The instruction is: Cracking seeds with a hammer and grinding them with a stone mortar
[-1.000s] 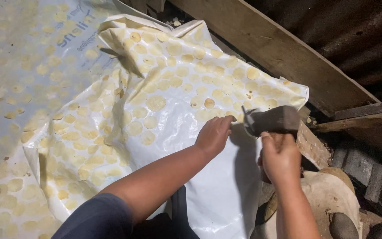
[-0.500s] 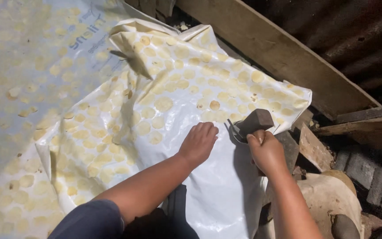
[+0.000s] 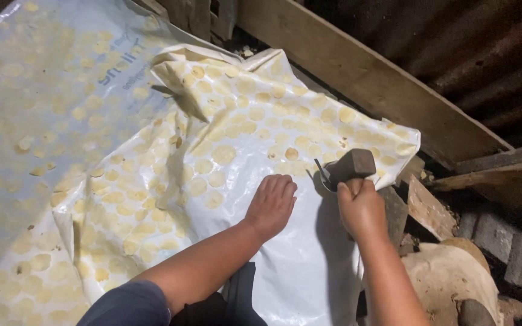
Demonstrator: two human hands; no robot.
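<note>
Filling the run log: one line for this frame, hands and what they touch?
left hand: flat on plastic sheet | right hand: grips hammer, head at sheet edge | behind: wooden beam

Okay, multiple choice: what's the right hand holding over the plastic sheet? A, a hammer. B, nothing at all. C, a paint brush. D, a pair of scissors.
A: the right hand grips the handle of a hammer with a dark blocky head, raised above the white spotted plastic sheet that the left hand presses flat.

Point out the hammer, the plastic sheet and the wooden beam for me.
hammer (image 3: 353, 165): head view, on its dark head above the right hand.
plastic sheet (image 3: 285, 265): head view, bare white part.
wooden beam (image 3: 357, 72): head view, middle of its face.
</note>
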